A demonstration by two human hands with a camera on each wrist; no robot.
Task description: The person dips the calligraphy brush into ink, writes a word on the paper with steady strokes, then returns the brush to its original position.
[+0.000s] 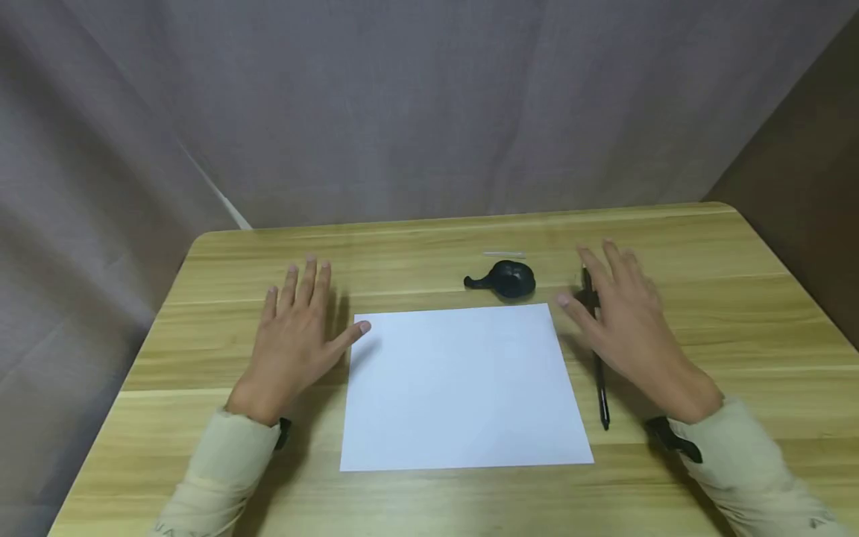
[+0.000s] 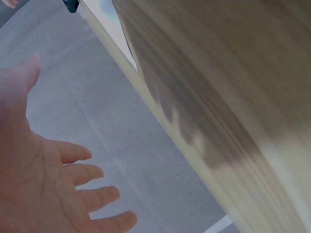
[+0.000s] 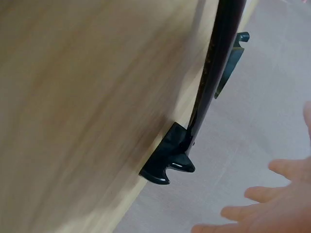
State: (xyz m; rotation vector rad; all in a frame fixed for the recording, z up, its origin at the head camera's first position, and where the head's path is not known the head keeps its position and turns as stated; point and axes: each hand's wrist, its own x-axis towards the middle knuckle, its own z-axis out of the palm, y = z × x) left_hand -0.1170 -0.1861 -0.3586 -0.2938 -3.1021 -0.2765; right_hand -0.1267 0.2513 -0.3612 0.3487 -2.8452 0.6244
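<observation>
My left hand [image 1: 288,350], palm down with fingers spread, hovers left of a blank white sheet of paper [image 1: 463,395]; its thumb reaches over the sheet's far left corner. My right hand [image 1: 631,321], slightly blurred, is over the table right of the sheet, fingers apart and holding nothing. Beside and partly under it lies a slim dark writing tool [image 1: 600,395], like a brush or pen, its far part propped on a notched black rest [image 3: 167,155]. Its far tip is not clear. The right wrist view shows the fingers [image 3: 262,194] apart from the tool.
Beyond the paper sits a small black dish [image 1: 513,280] with a curved handle pointing left. Behind that lies a thin clear stick or tube [image 1: 505,254]. The wooden table [image 1: 416,261] ends at a grey curtain [image 1: 429,112], with a dark brown surface [image 1: 798,171] at the right.
</observation>
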